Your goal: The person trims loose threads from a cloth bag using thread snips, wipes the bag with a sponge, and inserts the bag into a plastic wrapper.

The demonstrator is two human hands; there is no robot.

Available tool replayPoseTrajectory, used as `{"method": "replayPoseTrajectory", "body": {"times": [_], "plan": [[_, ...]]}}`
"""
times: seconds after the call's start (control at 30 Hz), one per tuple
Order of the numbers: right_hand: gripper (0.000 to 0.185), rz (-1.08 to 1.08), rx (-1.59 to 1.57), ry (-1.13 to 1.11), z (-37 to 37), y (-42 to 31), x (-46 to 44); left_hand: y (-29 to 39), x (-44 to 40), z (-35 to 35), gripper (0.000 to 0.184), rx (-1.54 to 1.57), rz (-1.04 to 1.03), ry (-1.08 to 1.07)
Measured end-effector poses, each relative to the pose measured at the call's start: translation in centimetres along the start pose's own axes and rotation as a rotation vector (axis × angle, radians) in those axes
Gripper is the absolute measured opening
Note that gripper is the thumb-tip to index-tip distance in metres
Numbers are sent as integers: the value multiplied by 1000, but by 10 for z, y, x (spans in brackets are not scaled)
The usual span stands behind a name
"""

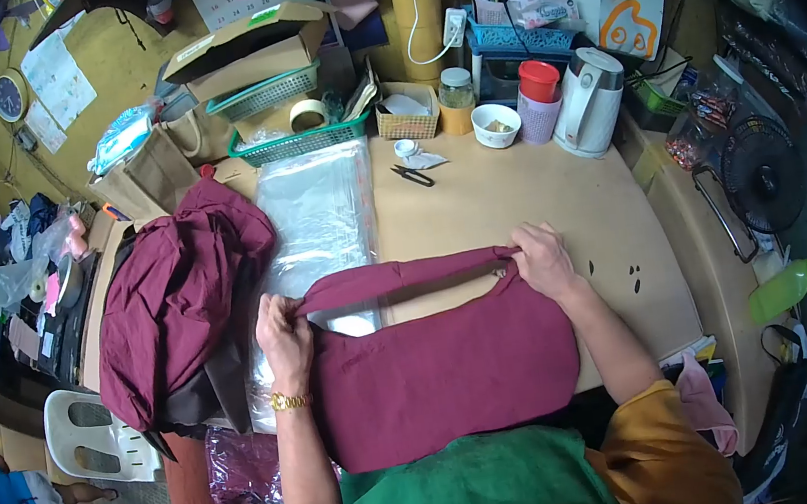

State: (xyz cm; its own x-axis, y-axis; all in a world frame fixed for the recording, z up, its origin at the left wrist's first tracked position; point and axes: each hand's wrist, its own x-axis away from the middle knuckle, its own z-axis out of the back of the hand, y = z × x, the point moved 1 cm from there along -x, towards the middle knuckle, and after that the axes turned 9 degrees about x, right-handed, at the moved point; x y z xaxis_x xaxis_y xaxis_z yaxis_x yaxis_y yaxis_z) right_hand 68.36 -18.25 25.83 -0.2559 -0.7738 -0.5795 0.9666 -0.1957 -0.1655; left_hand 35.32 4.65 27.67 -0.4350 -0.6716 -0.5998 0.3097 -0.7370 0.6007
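Observation:
A maroon cloth shoulder bag (pixel 449 377) hangs between my two hands, over the table's near edge and just above a green apron (pixel 484 494). My left hand (pixel 286 342) is closed around the left end of its strap (pixel 397 278). At the strap's right end, my right hand (pixel 544 260) is closed in the same way. The strap is stretched across, leaving a gap above the bag's curved top edge. Beside my left hand lie clear plastic bags (pixel 318 212) in a flat stack. Farther left is a heap of maroon cloth (pixel 185 279).
Black thread snips (pixel 412 176) lie on the tan table (pixel 498 200) near a white bowl (pixel 497 126). A kettle (pixel 590 103) and green baskets (pixel 299 141) stand at the back. A white plastic chair (pixel 98 430) is at the left; a person is partly visible below it.

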Motion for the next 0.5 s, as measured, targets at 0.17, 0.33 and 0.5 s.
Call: {"method": "replayPoseTrajectory", "body": {"times": [0.17,0.33,0.5], "plan": [[19,64,77,149,21,-9,14,5,20,-3,22,106,-128,59],[21,128,128,274,33,-15,17,6,28,2,25,76,-250,159],[22,77,129,243,40,-21,23,15,31,12,24,-52,-262,113]]}}
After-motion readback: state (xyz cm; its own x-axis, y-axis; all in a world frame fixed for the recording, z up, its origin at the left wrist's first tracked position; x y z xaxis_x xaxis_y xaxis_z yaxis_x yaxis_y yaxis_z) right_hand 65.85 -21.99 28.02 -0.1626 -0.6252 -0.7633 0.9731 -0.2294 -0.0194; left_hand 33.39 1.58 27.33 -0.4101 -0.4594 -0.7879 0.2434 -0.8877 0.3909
